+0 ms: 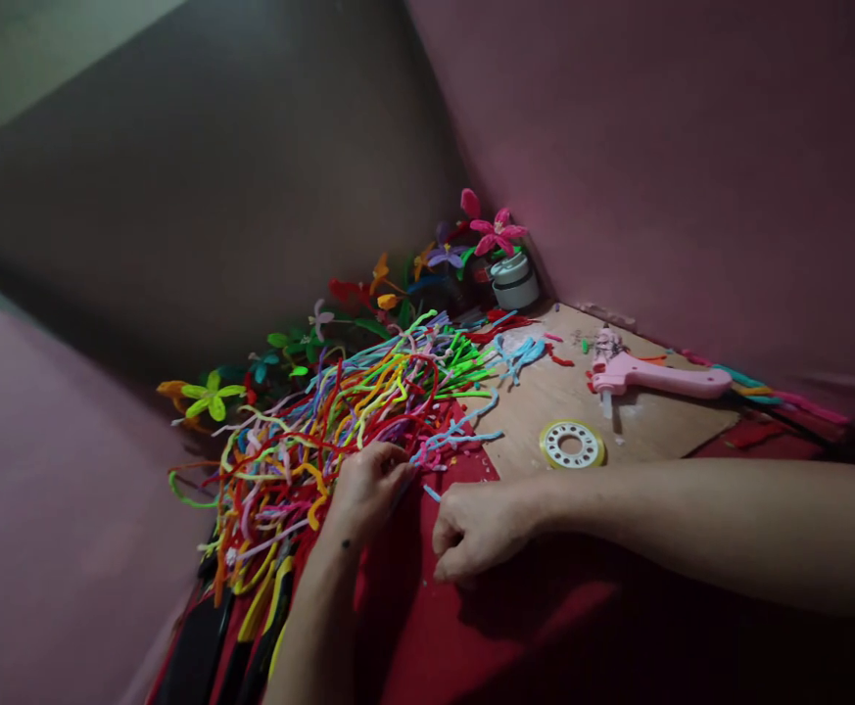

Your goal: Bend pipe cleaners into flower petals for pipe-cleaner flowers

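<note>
Head camera: above the pipe-cleaner pile [368, 392], on its near side; faces forward-down, close range, walls [662, 186] behind pile included.

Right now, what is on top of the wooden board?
On the board lie a pink glue gun, a yellow-edged spool, light blue fuzzy stems and red scraps. The surface beneath the gun is covered.

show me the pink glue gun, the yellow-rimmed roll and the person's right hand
pink glue gun [662, 379]: head view, on its handle
yellow-rimmed roll [590, 446]: head view, on the white hub, right of the centre hole
right hand [482, 526]: head view, on the back of the hand
</note>
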{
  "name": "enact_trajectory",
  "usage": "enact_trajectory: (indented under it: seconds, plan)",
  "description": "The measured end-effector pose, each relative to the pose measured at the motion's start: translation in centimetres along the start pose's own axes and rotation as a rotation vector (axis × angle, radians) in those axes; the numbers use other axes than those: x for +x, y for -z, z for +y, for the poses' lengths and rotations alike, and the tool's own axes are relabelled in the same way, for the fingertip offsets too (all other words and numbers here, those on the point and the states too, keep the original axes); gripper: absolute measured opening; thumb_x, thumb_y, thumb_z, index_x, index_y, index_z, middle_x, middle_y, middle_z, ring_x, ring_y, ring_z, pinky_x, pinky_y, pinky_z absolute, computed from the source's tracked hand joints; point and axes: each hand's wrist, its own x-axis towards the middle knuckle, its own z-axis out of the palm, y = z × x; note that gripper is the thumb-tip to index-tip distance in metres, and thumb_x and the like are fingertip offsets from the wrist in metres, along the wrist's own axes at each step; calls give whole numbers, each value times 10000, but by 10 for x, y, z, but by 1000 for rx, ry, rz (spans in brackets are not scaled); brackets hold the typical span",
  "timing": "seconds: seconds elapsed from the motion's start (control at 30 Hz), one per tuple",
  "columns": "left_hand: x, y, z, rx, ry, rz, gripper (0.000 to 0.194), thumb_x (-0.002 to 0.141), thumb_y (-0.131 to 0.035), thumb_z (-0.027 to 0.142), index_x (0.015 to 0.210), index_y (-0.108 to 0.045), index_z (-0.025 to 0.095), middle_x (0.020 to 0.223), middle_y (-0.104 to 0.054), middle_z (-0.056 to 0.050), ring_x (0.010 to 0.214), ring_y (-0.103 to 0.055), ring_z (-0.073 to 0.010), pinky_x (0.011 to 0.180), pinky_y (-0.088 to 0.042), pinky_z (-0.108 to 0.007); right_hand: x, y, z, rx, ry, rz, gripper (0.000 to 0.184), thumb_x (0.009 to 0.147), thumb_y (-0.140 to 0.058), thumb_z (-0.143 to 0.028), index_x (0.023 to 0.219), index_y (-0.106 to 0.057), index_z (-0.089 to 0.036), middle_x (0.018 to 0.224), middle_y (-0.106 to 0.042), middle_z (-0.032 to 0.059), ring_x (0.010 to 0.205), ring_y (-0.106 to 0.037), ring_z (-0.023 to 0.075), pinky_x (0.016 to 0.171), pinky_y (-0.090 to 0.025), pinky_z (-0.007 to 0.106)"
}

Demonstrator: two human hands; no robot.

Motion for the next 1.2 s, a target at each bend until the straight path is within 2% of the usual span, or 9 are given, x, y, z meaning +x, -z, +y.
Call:
enact_trajectory:
  seconds: [0.17, 0.23, 0.4, 0.6, 0.8, 0.93, 1.07, 1.13, 1.2]
  plan:
    - [3, -17, -1, 289, -22, -36, 140, 746, -536, 264, 836, -629, 211, 891, -630, -46, 808, -578, -173, 737, -408, -264, 3, -4, 2, -159, 98, 206, 223, 741, -495, -210, 558, -577, -114, 461, -418, -48, 434, -347, 41, 445, -258, 178]
    - [4, -20, -2, 312, -10, -30, 160, 762, -523, 276, 876, -618, 216, 925, -626, -48, 830, -583, -178, 754, -408, -269, 4, -6, 1, -257, 118, 254, 215, 743, -499, -200, 576, -603, -112, 485, -460, -33, 454, -347, 51, 466, -265, 191]
    - [2, -22, 2, 374, 5, -32, 176, 798, -458, 251, 870, -614, 215, 911, -637, -53, 848, -594, -187, 723, -403, -268, 5, -10, 4, -406, 131, 413, 201, 765, -488, -182, 722, -671, -111, 734, -633, 66, 634, -505, 117, 608, -373, 221]
    - [-6, -18, 12, 539, 4, -18, 239, 846, -360, 265, 837, -595, 224, 898, -623, -50, 795, -611, -183, 600, -371, -253, 9, -10, 11, -398, 172, 600, 211, 762, -496, -123, 873, -675, -144, 932, -617, 91, 876, -547, 165, 790, -413, 270]
    - [-14, -10, 12, 619, -38, -39, 219, 858, -328, 226, 887, -545, 216, 891, -640, -47, 770, -621, -191, 539, -344, -255, 13, -9, 20, -363, 58, 784, 386, 766, -501, -152, 1145, -573, -135, 1176, -523, 141, 1081, -475, 227, 906, -385, 351]
    - [-18, -2, 14, 636, -52, -15, 224, 842, -343, 190, 923, -547, 235, 968, -612, -42, 786, -611, -169, 532, -336, -244, 16, -3, 25, -293, -3, 826, 415, 737, -496, -127, 1148, -549, -106, 1112, -553, 141, 1014, -506, 205, 883, -397, 329]
    - [-24, 17, 10, 625, 54, 159, 205, 826, -372, 207, 858, -573, 236, 915, -622, -40, 712, -594, -181, 518, -320, -260, 17, 4, 24, -287, -87, 798, 262, 710, -484, -108, 939, -610, -96, 938, -601, 116, 831, -536, 170, 771, -418, 282]
    - [-27, 27, 3, 574, 120, 351, 186, 821, -399, 236, 845, -584, 233, 860, -639, -40, 692, -590, -189, 540, -335, -266, 17, 6, 23, -301, -130, 791, 253, 695, -473, -93, 904, -616, -87, 900, -609, 116, 798, -536, 170, 739, -416, 277]
    - [-30, 34, -5, 491, 159, 615, 188, 824, -416, 261, 890, -590, 228, 828, -653, -44, 709, -595, -197, 588, -366, -274, 18, 7, 22, -292, -153, 793, 287, 677, -468, -74, 920, -622, -74, 892, -619, 121, 797, -543, 177, 732, -417, 279]
